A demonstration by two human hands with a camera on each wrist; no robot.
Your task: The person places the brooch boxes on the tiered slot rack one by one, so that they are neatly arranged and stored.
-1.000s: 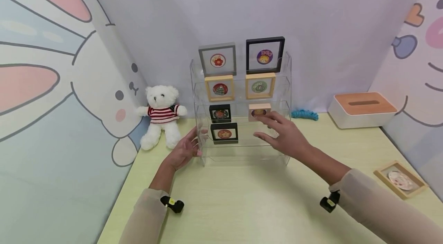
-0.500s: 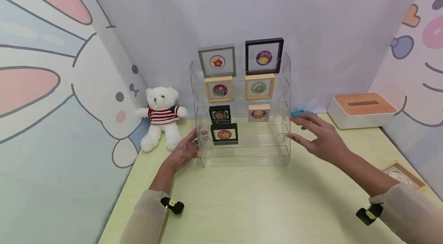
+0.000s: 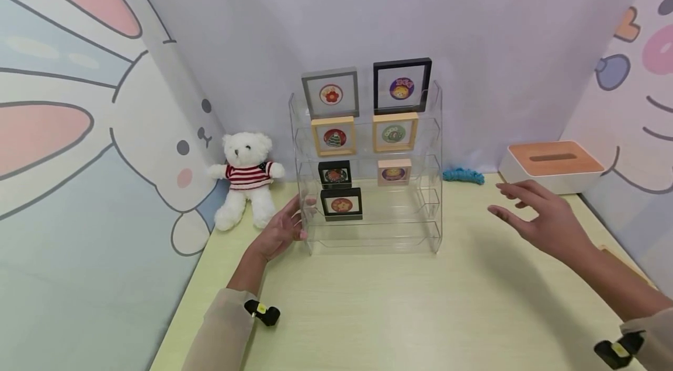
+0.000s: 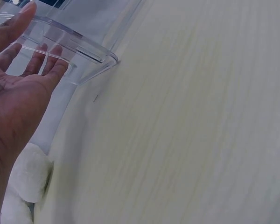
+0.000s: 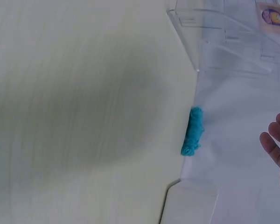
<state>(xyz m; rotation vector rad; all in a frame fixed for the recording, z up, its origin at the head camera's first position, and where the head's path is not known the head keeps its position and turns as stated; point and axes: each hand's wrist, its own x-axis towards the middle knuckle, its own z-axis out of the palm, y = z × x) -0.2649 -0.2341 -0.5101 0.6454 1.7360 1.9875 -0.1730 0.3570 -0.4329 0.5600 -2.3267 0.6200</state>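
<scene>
A clear acrylic tiered display rack (image 3: pixel 389 231) stands mid-table with several small picture frames on its steps. My left hand (image 3: pixel 281 231) is at the rack's left side; in the left wrist view its fingertips touch the clear side panel, fingers fairly straight. My right hand (image 3: pixel 549 222) hovers over the table right of the rack, holding nothing, fingers loosely bent. On the rack are a grey frame (image 3: pixel 331 93), a black frame (image 3: pixel 402 86), two light wood frames, a small pinkish frame (image 3: pixel 394 173) on the right, and two small black frames (image 3: pixel 342 205) on the left.
A white teddy bear (image 3: pixel 247 178) in a striped sweater sits left of the rack. Behind the right side lies a blue yarn bundle (image 3: pixel 464 176). A white tissue box (image 3: pixel 554 166) with a wooden lid stands at the back right. My right forearm mostly hides another wooden frame (image 3: pixel 625 260).
My right hand has moved right, away from the small pinkish frame and past the rack's edge, its forearm now covering the loose wooden frame. The left hand stays at the rack.
</scene>
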